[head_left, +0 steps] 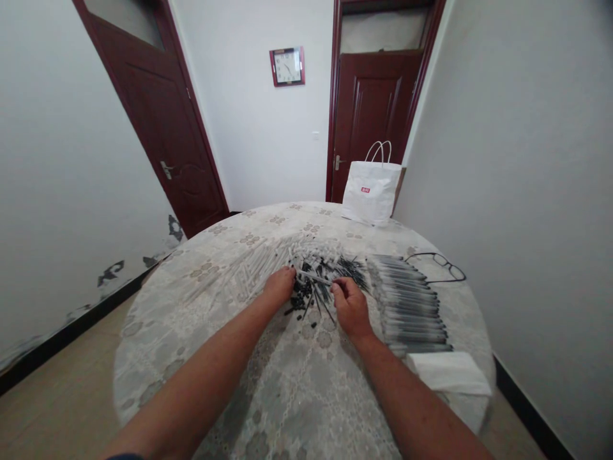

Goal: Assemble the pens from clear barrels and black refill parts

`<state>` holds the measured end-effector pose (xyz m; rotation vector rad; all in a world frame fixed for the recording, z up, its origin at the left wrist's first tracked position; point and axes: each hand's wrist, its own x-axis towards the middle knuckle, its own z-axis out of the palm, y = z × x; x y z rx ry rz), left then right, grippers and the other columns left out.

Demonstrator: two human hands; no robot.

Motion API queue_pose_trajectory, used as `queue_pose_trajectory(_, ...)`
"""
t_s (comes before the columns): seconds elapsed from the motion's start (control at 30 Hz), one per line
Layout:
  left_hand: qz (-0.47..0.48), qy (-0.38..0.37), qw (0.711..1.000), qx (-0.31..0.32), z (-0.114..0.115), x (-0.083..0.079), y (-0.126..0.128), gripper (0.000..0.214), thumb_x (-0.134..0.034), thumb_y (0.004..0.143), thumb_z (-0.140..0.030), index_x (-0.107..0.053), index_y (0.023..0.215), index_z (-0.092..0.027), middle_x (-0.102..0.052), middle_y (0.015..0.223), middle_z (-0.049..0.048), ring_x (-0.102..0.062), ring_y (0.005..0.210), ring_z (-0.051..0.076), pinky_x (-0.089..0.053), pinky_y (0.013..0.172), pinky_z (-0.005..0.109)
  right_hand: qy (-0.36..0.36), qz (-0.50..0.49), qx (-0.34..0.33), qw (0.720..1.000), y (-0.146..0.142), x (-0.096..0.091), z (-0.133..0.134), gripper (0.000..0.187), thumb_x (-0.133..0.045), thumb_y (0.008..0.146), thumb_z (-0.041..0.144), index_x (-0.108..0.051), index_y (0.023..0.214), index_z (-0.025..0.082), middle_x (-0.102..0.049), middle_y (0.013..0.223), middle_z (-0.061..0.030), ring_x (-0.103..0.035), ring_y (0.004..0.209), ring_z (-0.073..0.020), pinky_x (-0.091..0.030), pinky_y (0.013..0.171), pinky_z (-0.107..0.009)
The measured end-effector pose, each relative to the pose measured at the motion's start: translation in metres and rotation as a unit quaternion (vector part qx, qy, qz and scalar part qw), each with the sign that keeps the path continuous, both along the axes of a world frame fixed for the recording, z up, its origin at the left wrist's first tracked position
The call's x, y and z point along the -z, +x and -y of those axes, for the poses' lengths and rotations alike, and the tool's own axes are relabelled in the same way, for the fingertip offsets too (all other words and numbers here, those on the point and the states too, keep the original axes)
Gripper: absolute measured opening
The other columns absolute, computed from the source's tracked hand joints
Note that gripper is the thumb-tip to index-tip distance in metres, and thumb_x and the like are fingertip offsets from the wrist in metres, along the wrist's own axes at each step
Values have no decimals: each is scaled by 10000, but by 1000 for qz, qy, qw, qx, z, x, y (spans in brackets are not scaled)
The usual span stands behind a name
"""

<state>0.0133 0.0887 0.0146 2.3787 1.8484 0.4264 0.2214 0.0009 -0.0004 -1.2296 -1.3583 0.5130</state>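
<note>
My right hand (352,308) pinches the right end of a pale pen barrel (315,276), which lies slantwise between my two hands. At its other end is my left hand (280,286), fingers drawn together; what they grip is too small to make out. Beneath and around the barrel spreads a heap of small black pen caps or plugs (301,297). Thin dark refills (353,271) lie loose just beyond my right hand. Clear pen barrels (253,265) fan out to the left, and small white pieces (306,246) lie behind the black ones.
A row of assembled-looking pens (412,306) lies at the right, with eyeglasses (447,267) behind it and a folded white packet (450,374) in front. A white paper bag (372,195) stands at the table's far edge. A patterned cloth covers the round table (297,396).
</note>
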Motion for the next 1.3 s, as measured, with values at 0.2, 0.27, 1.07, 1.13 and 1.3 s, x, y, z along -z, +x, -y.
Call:
queue_pose_trajectory(0.2, 5, 8, 1000, 28, 17, -6, -13, 157, -629, 834, -237, -696, 976, -223, -643, 1010, 100, -636, 963, 251, -440, 821, 318, 2, -2, 6, 1000, 0, -1, 0, 280, -503, 901, 400, -649, 1001, 184, -687, 834, -33, -591, 681, -164, -446, 622, -254)
queue_pose_trajectory(0.27, 79, 27, 996, 34, 31, -11, -18, 141, -642, 835, -286, -696, 946, -217, -640, 977, 86, -638, 893, 227, -449, 783, 309, 0, -10, 2, 1000, 0, -1, 0, 287, -502, 898, 408, -646, 999, 182, -684, 836, -37, -588, 678, -163, -446, 609, -252)
queue_pose_trajectory(1.07, 801, -185, 569, -13, 103, 2, -26, 285, -749, 777, -214, -694, 1039, -116, -572, 644, -4, -594, 618, 99, -598, 790, 336, -32, -47, -103, 993, -11, 4, 13, 249, -566, 906, 397, -627, 1009, 179, -644, 750, -1, -529, 565, -119, -420, 536, -234)
queue_pose_trajectory(1.13, 803, -184, 567, -6, 103, 3, -26, 269, -743, 785, -214, -698, 1031, -117, -579, 648, 0, -600, 620, 99, -599, 799, 342, -34, -50, -103, 993, -11, 4, 13, 249, -568, 905, 398, -626, 1009, 180, -646, 751, -2, -526, 561, -117, -419, 535, -233)
queue_pose_trajectory(1.3, 802, -180, 570, -3, 103, 5, -25, 282, -741, 793, -225, -704, 1050, -116, -584, 657, 1, -593, 614, 88, -602, 796, 336, -30, -33, -103, 994, -14, 3, 15, 251, -566, 909, 401, -629, 1007, 178, -641, 732, 0, -525, 559, -119, -417, 539, -233)
